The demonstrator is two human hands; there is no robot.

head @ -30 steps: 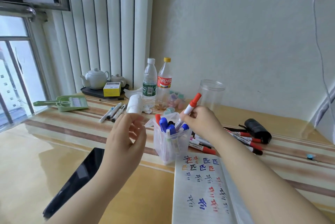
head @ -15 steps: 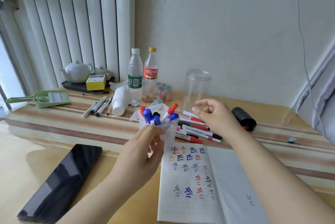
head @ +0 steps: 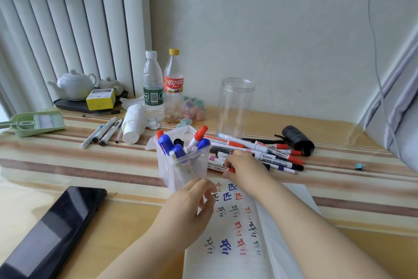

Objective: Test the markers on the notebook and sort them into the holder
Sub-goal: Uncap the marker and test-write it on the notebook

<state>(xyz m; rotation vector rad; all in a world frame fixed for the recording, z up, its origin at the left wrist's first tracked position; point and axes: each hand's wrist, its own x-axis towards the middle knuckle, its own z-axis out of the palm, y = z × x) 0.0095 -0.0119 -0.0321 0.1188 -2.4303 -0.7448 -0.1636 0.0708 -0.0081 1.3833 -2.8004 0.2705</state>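
2 hands are over the table (head: 67, 172). The right hand (head: 243, 169) reaches into the loose pile of markers (head: 267, 154) behind the notebook (head: 244, 233), fingertips curled down onto a red-capped marker (head: 220, 168) at the near edge of the pile; whether it is actually pinched I cannot tell. The left hand (head: 187, 208) hovers just in front of the holder (head: 183, 165), fingers loosely curled, thumb and fingertips close together, holding nothing.

The holder, a clear plastic tub, has about 6 markers standing in it: 3 blue caps, 2 red, 1 black. The pile to its right counts roughly 10, overlapping too much for an exact tally. The notebook lies open with red, blue and black test marks on its left page.

Behind stand 2 bottles (head: 162, 88), 1 clear jar (head: 236, 106) with nothing visible in it, 2 teapots (head: 74, 85) on a dark tray, 1 yellow box (head: 100, 99), a paper roll (head: 133, 125), 4 pens (head: 103, 131), 1 green dustpan (head: 36, 121), a black bundle (head: 297, 139) and 1 phone (head: 56, 229) at the near left.
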